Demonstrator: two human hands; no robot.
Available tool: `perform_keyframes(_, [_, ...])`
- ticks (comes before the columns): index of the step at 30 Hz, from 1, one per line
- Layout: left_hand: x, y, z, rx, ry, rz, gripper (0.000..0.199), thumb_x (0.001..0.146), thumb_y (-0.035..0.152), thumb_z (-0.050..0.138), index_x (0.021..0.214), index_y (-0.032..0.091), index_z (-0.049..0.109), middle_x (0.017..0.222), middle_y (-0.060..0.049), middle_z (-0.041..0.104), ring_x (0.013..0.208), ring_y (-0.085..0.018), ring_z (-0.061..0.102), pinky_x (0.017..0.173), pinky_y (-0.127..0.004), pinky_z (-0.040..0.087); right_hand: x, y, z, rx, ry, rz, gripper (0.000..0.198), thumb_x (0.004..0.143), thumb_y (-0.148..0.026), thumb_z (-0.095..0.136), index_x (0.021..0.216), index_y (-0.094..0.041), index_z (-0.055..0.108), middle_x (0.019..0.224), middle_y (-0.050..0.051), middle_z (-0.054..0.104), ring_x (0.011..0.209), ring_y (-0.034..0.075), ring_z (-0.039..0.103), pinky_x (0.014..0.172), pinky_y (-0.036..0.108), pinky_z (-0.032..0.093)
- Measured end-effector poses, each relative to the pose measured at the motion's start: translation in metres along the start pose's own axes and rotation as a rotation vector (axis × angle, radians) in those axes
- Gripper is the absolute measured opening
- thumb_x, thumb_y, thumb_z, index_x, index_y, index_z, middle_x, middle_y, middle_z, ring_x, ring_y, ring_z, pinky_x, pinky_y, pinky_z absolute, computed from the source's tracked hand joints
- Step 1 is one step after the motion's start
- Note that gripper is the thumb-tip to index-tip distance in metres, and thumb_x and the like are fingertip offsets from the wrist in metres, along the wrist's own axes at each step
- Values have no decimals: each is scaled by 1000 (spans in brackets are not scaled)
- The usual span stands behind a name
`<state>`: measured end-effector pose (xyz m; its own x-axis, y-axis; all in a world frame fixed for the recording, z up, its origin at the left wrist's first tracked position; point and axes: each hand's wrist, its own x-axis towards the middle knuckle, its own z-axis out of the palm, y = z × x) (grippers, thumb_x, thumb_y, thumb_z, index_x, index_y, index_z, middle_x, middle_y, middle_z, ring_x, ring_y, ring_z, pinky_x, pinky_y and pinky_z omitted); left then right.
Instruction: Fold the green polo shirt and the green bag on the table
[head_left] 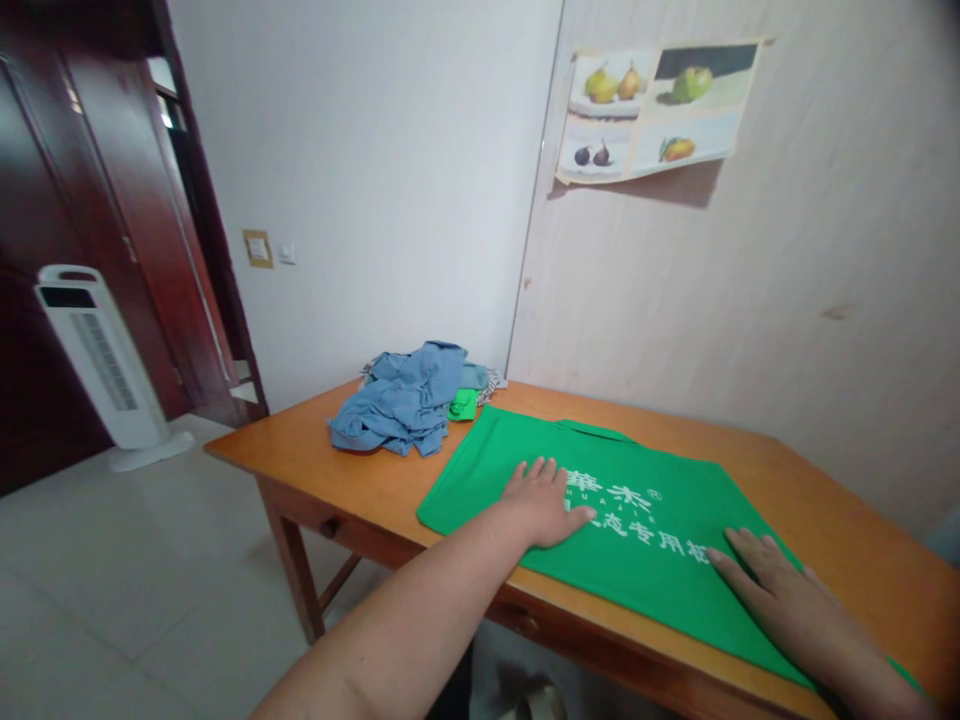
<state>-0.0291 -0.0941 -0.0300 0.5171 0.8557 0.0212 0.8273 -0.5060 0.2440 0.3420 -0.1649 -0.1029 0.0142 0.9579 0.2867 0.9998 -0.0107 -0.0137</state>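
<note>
A green cloth item (517, 445) with white printed characters lies spread flat on the wooden table, a narrow fold or strap showing at its far edge. My left hand (541, 502) rests palm down on its left half, fingers spread, partly covering the lettering. Towards the right end, my right hand (780, 590) lies flat on the same cloth with its fingers stretched out. Neither hand grips anything. Whether the cloth is a garment or a bag, I cannot tell for sure.
Crumpled blue clothes (409, 395) are heaped at the table's back left, with a bright green piece (463, 405) beside them. The wooden table (300, 440) stands against the wall. A white tower fan (109, 365) is on the floor at left. Fruit pictures (660, 115) hang above.
</note>
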Motion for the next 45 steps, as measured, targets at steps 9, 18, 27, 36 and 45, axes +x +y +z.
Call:
perform_keyframes(9, [-24,-59,-14,53,76,-133,97,87,80,14,154,11,26,161,-16,17,149,-32,11,118,-51,13,4,-3,-3,-52,-120,10,66,88,-58,27,140,-29,55,155,4,37,146,34,23,112,62,27])
perform_keyframes(18, [-38,-80,-21,95,88,-204,90,86,81,19,155,23,28,162,-9,17,148,-35,14,114,-63,10,3,-31,-22,21,-93,144,80,91,-68,21,150,-18,39,156,9,34,146,31,23,116,58,24])
perform_keyframes(27, [-52,-98,-24,127,130,-242,85,87,80,20,153,28,31,160,-8,25,148,-35,15,114,-63,7,3,-39,-32,50,-118,153,78,92,-68,21,149,-18,40,159,7,29,147,30,21,117,57,21])
perform_keyframes(36, [-47,-61,-31,201,225,-155,67,96,64,23,142,21,48,153,-12,40,145,-35,24,115,-60,13,9,-89,-63,57,-176,169,71,95,-63,24,149,-18,40,158,11,30,148,31,19,115,63,15])
perform_keyframes(45, [-32,14,6,89,145,106,66,98,63,21,147,23,41,158,-9,32,147,-32,22,114,-56,20,13,-196,-68,192,-209,-59,72,97,-62,19,153,-20,31,161,9,23,150,26,11,118,53,4])
